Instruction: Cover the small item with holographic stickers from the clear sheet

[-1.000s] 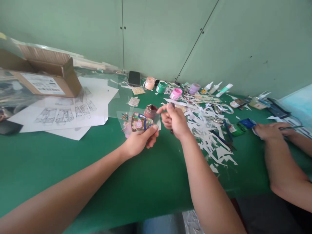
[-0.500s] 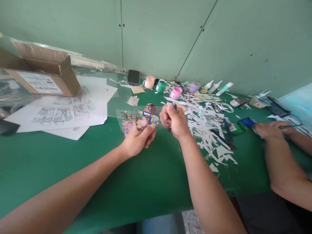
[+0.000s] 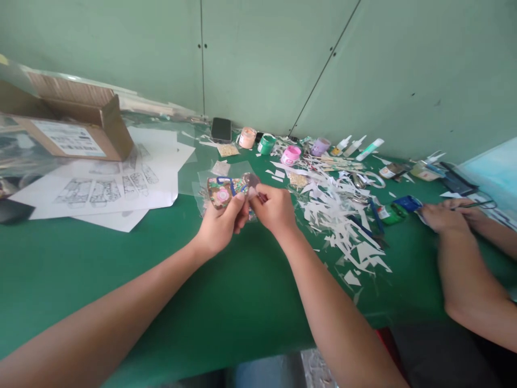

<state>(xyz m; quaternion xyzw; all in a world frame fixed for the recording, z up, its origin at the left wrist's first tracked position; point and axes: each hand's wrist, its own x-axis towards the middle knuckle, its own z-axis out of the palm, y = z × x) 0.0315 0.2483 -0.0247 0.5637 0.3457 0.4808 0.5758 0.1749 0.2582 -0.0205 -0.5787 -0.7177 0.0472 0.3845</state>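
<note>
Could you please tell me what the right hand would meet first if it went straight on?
Most likely the patterned piece in the left hand: the right hand points away and leftward, its fingertips at or near the piece's right end. Whether they touch is unclear.

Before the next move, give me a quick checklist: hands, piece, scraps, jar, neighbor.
1. Left hand gripping decorated piece: ok.
2. Right hand at the piece's right end: ok.
3. What the right fingers pinch: cannot tell, too blurred.
4. White paper scraps gathered tidily: not ok, strewn across the tabletop.
5. Pink jar upright: ok.
6. Other person's hand apart from both of yours: ok.
</note>
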